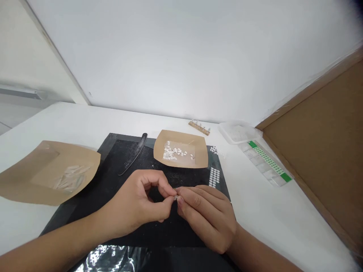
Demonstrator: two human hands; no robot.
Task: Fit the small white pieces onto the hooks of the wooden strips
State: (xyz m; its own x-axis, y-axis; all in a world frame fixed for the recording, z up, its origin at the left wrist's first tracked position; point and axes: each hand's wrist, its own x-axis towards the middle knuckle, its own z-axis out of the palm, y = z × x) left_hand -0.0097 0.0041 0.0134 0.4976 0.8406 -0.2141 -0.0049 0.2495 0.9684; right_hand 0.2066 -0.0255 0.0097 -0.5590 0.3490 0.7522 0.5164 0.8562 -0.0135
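Note:
My left hand (147,198) and my right hand (208,213) meet over the black mat (136,234). The left thumb and forefinger pinch a tiny pale piece (175,197), probably clear plastic. At its other side, the fingertips of my right hand are closed on the same piece. Most of it is hidden by the fingers, so its exact kind does not show. Beyond the hands stands a brown paper tray (181,163) with many small white ovals (171,152) in it. A black nail file (136,156) lies to the left of that tray.
At the left, another paper tray (25,166) holds clear, slender false nail tips (70,177). Oval sticker sheets (214,177) lie at the mat's right edge. Behind are a small nail stand (199,127), a plastic tub (236,133) and a green-labelled clear case (268,162). Cardboard (320,147) borders the right.

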